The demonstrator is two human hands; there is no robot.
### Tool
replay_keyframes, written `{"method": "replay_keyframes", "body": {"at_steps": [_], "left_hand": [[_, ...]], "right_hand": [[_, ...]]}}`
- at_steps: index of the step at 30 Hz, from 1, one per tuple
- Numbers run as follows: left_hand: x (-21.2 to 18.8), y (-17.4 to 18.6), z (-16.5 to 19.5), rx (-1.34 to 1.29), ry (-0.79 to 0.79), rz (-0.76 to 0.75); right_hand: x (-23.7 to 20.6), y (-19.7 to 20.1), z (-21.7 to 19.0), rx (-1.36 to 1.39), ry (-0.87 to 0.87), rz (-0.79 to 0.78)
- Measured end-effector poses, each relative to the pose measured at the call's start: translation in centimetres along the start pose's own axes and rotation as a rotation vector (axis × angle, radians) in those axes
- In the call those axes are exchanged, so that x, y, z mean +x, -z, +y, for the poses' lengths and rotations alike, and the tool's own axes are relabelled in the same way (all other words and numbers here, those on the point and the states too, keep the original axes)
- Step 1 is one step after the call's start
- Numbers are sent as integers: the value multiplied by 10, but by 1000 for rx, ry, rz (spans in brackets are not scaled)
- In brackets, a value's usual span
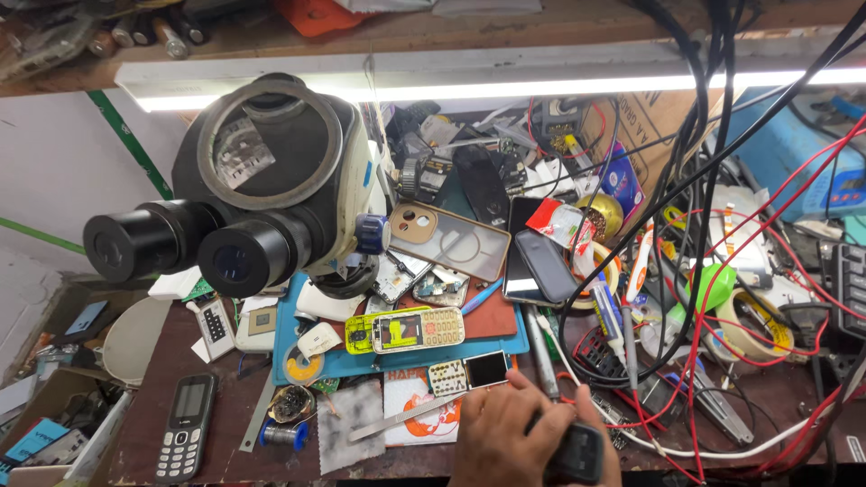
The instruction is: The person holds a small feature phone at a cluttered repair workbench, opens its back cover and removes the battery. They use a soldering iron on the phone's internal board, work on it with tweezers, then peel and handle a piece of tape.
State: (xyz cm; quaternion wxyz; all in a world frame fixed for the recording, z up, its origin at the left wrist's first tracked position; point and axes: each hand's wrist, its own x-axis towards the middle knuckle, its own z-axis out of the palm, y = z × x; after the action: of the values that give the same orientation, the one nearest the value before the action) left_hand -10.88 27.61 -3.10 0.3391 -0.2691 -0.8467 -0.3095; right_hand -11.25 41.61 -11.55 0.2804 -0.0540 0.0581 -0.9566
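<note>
Both hands (pixel 532 437) grip a small dark phone (pixel 575 454) at near edge of worktop (pixel 180 361), its yellow opened keypad phone (pixel 404 330) lying apart on blue mat (pixel 469 352), unassembled.

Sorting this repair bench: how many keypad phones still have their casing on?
1: a grey keypad phone at the bench's front left. The yellow opened phone lies stripped on the blue mat; clutter may hide others.

My bench: dark brown worktop (pixel 171 361), cluttered edge to edge. Wooden shelf (pixel 469 32) overhead; lit tube lamp (pixel 505 88) fixed beneath it, casting white light across bench. Pale wall (pixel 54 153) at my left, green stripes (pixel 126 135) crossing it. Black and red cables (pixel 722 180) hanging at my right.
</note>
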Motion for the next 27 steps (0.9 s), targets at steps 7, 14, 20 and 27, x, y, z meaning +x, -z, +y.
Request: {"method": "replay_keyframes", "body": {"at_steps": [7, 14, 20, 27], "left_hand": [[-10, -16, 14, -195, 255, 371], [-31, -1, -4, -2131, 1019, 259], [-41, -11, -6, -2238, 995, 197], [-53, -7, -6, -2157, 971, 69]], "right_hand": [[-9, 32, -4, 28, -40, 165], [-10, 15, -13, -1327, 227, 255], [-1, -12, -21, -2272, 497, -21], [14, -11, -11, -2523, 531, -81]]}}
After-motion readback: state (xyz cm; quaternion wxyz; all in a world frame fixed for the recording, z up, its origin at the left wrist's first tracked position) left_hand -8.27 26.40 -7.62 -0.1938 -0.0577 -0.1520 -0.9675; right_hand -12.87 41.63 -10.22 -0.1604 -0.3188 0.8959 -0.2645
